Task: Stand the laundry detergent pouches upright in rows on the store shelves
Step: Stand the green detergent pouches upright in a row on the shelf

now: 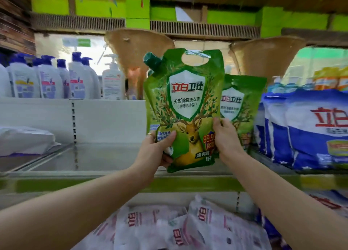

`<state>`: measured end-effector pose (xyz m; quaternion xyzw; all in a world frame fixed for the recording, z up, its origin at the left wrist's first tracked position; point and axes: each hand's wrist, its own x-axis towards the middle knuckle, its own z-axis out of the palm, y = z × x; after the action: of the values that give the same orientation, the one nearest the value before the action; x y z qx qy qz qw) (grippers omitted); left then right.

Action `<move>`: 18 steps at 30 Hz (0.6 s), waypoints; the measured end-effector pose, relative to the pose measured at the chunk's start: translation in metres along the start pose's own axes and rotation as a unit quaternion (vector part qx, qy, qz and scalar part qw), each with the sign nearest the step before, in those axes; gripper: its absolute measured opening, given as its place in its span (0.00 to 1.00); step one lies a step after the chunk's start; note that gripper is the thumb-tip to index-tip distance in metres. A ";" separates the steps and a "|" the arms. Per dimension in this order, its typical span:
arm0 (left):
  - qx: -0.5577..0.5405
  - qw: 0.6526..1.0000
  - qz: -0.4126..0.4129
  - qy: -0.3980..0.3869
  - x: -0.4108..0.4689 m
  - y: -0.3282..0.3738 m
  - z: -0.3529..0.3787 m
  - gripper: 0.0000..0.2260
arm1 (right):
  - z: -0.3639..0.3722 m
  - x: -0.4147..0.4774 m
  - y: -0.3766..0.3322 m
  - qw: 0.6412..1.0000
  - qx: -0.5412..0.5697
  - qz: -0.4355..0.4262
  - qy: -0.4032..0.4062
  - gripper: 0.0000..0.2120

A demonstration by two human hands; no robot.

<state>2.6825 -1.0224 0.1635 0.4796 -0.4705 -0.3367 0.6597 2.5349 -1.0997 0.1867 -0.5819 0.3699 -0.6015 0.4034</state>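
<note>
Down low, closest of all, white pouches with red letters point(197, 225) lie flat in a pile on the bottom shelf. Above them two bare arms reach up over the front edge of the middle shelf point(113, 174). The left hand point(160, 148) wraps its fingers around the lower left corner of a green pouch point(185, 106), with a ring on one finger. The right hand point(225, 136) pinches the lower right side of the same pouch, thumb on the front. The pouch is held upright, a bit above the front edge of the shelf, with its dark green cap point(151, 59) at the top left. Just behind it, on the right, a second green pouch point(243, 106) stands up on the shelf. Blue and white bags point(305, 131) stand in a row at the right end. White pump bottles point(56, 78) stand far back on the left.
</note>
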 end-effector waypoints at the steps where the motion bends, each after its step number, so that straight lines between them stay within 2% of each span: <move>1: 0.000 1.000 0.003 -0.007 0.001 -0.002 0.014 0.09 | -0.013 0.002 0.003 1.000 0.000 0.000 0.013 0.13; 4: -0.009 1.000 -0.006 -0.014 0.005 -0.004 0.053 0.13 | -0.049 0.013 0.011 0.998 -0.011 0.001 0.058 0.13; 6: -0.010 0.999 -0.028 -0.020 0.010 -0.005 0.076 0.20 | -0.069 0.019 0.012 0.996 -0.024 0.009 0.087 0.13; 7: -0.007 0.999 -0.039 -0.025 0.012 -0.005 0.086 0.20 | -0.079 0.021 0.012 0.995 -0.025 0.014 0.097 0.13; 10: -0.014 0.997 -0.063 -0.042 0.020 -0.014 0.112 0.10 | -0.102 0.027 0.019 0.993 -0.028 0.019 0.114 0.14; 11: -0.016 0.997 -0.069 -0.041 0.023 -0.018 0.119 0.11 | -0.108 0.029 0.021 0.992 -0.037 0.018 0.119 0.13; 14: -0.014 0.996 -0.080 -0.032 0.035 -0.025 0.129 0.23 | -0.120 0.035 0.027 0.991 -0.047 0.025 0.119 0.13; 18: -0.052 0.992 -0.116 -0.021 0.041 -0.020 0.132 0.22 | -0.121 0.042 0.027 0.990 -0.055 0.036 0.122 0.13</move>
<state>2.5712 -1.1067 0.1697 0.4888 -0.4077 -0.4446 0.6303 2.4155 -1.1517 0.1728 -0.5120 0.4694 -0.6318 0.3440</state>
